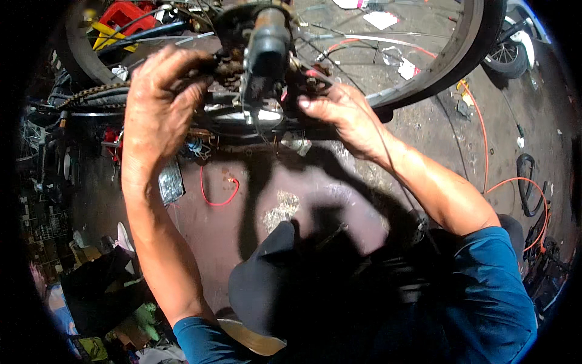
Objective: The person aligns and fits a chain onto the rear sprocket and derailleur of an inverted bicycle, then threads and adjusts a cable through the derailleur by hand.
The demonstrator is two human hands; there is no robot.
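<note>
A bicycle wheel with a black tire (445, 76) fills the upper part of the head view, a grey, worn cylindrical part (268, 45) standing near its middle. My left hand (160, 100) is curled at dark, greasy parts left of that cylinder; its fingertips are partly hidden. From beside this hand a rusty chain (91, 94) runs off to the left. On the cylinder's other side, my right hand (339, 115) is closed with its thumb against dark parts beside the frame. What either hand grips cannot be made out.
A red crate (128, 17) and a yellow piece (109, 37) lie at the upper left. An orange hose (479, 121) and a small wheel (506, 60) are on the right. On the floor below lies a red cord (209, 202). Cluttered shelving and parts line the left.
</note>
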